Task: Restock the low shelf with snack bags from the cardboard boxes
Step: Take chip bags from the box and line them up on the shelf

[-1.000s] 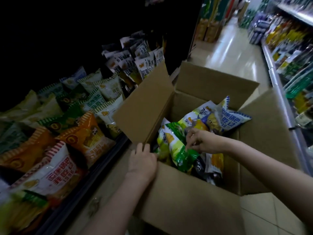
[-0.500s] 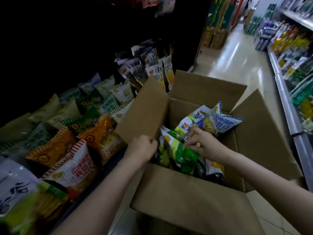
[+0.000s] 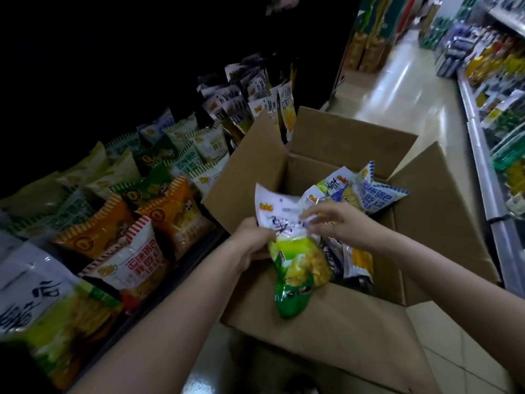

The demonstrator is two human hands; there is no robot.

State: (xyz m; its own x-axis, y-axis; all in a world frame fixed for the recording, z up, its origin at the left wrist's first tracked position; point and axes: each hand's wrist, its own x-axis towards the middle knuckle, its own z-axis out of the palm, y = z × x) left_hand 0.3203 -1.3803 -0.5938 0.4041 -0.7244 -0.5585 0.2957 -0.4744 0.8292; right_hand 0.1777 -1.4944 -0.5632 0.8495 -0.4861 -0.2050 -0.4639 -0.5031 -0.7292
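The green-and-white crinkly plastic snack bag (image 3: 295, 251) is up out of the open brown cardboard box (image 3: 326, 334), hanging over its near wall. Your left hand (image 3: 251, 244) grips its left edge, fingers curled round it; your right hand (image 3: 338, 223) pinches the white top. You're mid-lift, so next carry it left to the low shelf (image 3: 181, 268) of stacked snack bags, where an open slot will need finding. Half a second ago the bag lay inside the box and your left hand held the flap.
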